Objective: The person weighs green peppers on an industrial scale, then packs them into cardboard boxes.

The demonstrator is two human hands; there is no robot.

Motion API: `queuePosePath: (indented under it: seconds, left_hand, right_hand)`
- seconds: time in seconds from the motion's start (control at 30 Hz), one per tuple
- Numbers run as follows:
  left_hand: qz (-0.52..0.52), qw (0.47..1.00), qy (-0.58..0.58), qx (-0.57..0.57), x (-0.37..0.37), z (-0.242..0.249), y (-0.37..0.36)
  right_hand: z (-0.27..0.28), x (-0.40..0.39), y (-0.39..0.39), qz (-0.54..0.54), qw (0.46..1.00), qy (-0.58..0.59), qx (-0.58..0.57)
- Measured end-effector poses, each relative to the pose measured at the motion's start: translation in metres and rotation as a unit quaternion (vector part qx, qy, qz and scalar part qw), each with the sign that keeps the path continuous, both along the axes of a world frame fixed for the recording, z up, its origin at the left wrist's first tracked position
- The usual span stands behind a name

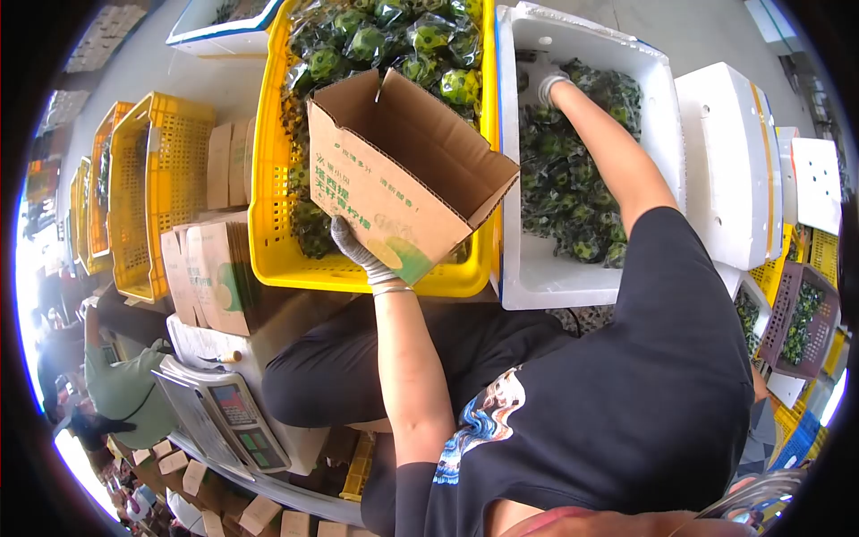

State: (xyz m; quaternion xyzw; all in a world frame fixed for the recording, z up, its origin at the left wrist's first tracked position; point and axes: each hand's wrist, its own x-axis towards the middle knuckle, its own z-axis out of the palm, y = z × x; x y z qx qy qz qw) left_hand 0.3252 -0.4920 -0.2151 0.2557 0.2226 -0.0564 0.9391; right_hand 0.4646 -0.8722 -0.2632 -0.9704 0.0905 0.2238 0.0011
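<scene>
My left hand [358, 252], in a grey knit glove, grips the underside of an open brown cardboard box [407, 170] with green print, tilted over the yellow crate [268, 179]. The crate holds several bagged green fruits [429, 40]. My right hand [548, 87], also gloved, reaches far into the white foam box [528, 268] and rests among the bagged green fruits [573, 197] there. Whether its fingers are closed on a bag is hidden.
Flat folded cartons [210, 277] stand left of the yellow crate, above an electronic scale [237, 416]. More yellow crates [143, 188] lie further left. White foam lids [729, 161] sit to the right, beside a purple basket [805, 322] of fruits. Another person [125, 389] is at lower left.
</scene>
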Motion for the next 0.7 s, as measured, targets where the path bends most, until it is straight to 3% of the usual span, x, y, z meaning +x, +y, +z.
queuePosePath:
  seconds: [0.1, 0.2, 0.23, 0.27, 0.3, 0.37, 0.43, 0.47, 0.5, 0.57, 0.6, 0.63, 0.7]
  left_hand:
    - [-0.012, 1.0, 0.005, -0.013, 0.0, -0.002, 0.0]
    - [-0.014, 0.999, -0.022, -0.023, 0.001, -0.002, -0.001]
    - [-0.026, 0.999, -0.031, -0.02, 0.001, -0.001, 0.0]
    - [-0.037, 0.998, -0.038, -0.018, 0.0, -0.001, 0.0]
    - [-0.046, 0.998, -0.045, -0.016, -0.002, 0.0, 0.001]
    - [-0.045, 0.998, -0.038, -0.008, -0.002, 0.004, 0.0]
    - [-0.055, 0.998, -0.031, 0.008, -0.003, 0.008, -0.003]
    - [-0.07, 0.997, -0.038, 0.0, -0.002, 0.005, -0.004]
    - [-0.076, 0.997, -0.034, -0.004, -0.002, 0.003, -0.007]
    - [-0.089, 0.996, -0.027, -0.012, -0.004, 0.003, -0.01]
    - [-0.089, 0.996, -0.024, -0.021, -0.006, -0.001, -0.01]
    - [-0.073, 0.997, -0.024, -0.015, -0.007, -0.004, -0.011]
    - [-0.036, 0.999, -0.023, -0.001, -0.01, -0.008, -0.007]
  right_hand:
    - [0.024, -0.033, 0.02, 0.049, 0.996, 0.074, 0.014]
    - [-0.008, -0.078, 0.01, -0.012, 0.98, 0.051, 0.191]
    - [-0.022, -0.095, 0.005, -0.004, 0.984, 0.037, 0.175]
    - [-0.021, -0.109, -0.003, -0.117, 0.936, 0.055, 0.326]
    - [-0.017, -0.122, -0.007, -0.225, 0.853, 0.072, 0.466]
    - [0.011, -0.143, -0.004, -0.255, 0.708, -0.079, 0.654]
    - [0.063, -0.16, 0.017, -0.251, 0.524, -0.226, 0.781]
    - [0.099, -0.164, 0.036, -0.219, 0.485, -0.255, 0.807]
    - [0.109, -0.162, 0.041, -0.196, 0.554, -0.256, 0.767]
    - [0.172, -0.161, 0.088, 0.015, 0.722, -0.302, 0.623]
    - [0.189, -0.144, 0.094, 0.238, 0.812, -0.356, 0.396]
    - [0.195, -0.145, 0.1, 0.279, 0.806, -0.29, 0.434]
    - [0.193, -0.142, 0.092, 0.153, 0.786, -0.252, 0.543]
